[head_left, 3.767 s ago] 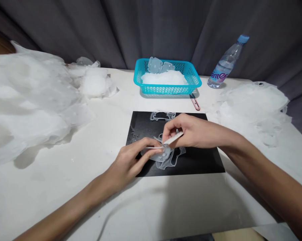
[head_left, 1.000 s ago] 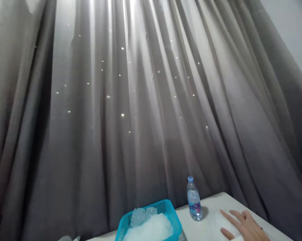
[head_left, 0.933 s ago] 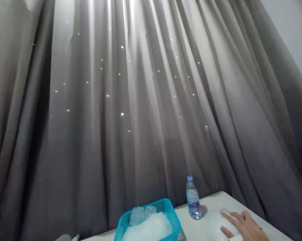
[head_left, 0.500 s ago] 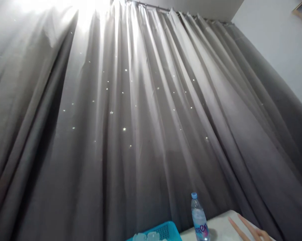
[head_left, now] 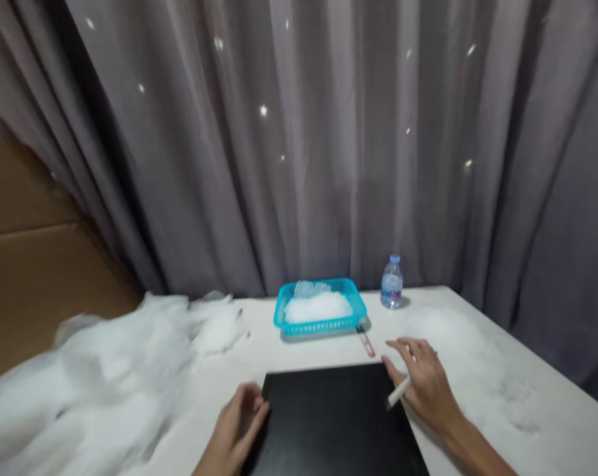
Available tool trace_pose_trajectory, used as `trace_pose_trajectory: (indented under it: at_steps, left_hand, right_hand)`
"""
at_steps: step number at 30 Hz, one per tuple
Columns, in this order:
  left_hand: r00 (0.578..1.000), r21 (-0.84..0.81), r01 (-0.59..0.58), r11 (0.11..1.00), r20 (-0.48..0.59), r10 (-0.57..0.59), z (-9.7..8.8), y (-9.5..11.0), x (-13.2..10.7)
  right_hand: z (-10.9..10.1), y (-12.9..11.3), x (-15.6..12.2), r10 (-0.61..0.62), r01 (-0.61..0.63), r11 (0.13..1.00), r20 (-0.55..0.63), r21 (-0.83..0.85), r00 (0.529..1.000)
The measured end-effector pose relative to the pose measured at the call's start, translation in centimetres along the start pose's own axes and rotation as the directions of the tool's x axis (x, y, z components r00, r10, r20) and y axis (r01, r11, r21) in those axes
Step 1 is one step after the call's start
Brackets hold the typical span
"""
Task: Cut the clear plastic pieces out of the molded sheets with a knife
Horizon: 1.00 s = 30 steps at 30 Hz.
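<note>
A black mat lies on the white table in front of me, with nothing on it. My left hand rests at the mat's left edge, fingers curled loosely and holding nothing that I can see. My right hand hovers over the mat's far right corner, fingers spread, with a thin white tool pinned under the thumb. The picture is blurred by motion.
A turquoise basket of clear plastic pieces stands at the back, a water bottle to its right. A pink clip lies before the basket. Heaps of white plastic film spread on the left and the right. Grey curtain behind.
The view has dropped from the curtain back to the table. The clear plastic pieces seen on the mat 3.8 s ago are gone. Both hands are back in view.
</note>
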<state>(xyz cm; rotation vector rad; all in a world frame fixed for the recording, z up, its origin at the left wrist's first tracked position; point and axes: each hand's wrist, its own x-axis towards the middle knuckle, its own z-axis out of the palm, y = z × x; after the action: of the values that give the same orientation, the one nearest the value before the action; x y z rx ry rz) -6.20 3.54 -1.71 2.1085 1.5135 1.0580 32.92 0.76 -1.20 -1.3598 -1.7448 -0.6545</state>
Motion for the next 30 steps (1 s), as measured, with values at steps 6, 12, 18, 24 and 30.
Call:
trace_pose_trajectory:
  at_steps: [6, 12, 18, 24, 30]
  left_hand:
    - [0.997, -0.005, 0.008, 1.000, 0.074, -0.008, 0.3, 2.4, 0.9]
    - [0.995, 0.080, -0.016, 0.997, 0.095, 0.008, 0.0, 1.9, 0.1]
    - [0.996, 0.246, -0.076, 0.966, 0.064, 0.062, -5.3, -0.6, 1.4]
    - [1.000, 0.433, -0.019, 0.901, -0.005, 0.024, -7.0, -4.4, 9.9]
    - [0.995, 0.457, 0.085, 0.886, 0.010, -0.100, -6.1, -6.6, 13.5]
  right_hand:
    - [-1.6, 1.0, -0.4, 0.033, -0.032, 0.999, 0.183, -0.005, 0.982]
    - [-2.2, 0.7, -0.7, 0.012, -0.001, 0.999, 0.256, -0.043, 0.967]
    - [-1.8, -0.6, -1.1, -0.028, 0.037, 0.999, 0.256, -0.029, 0.966]
    - [-1.3, -1.0, -1.6, -0.058, 0.058, 0.998, 0.221, 0.006, 0.974]
    - [-1.4, -1.0, -1.7, -0.093, 0.088, 0.996, 0.218, 0.030, 0.972]
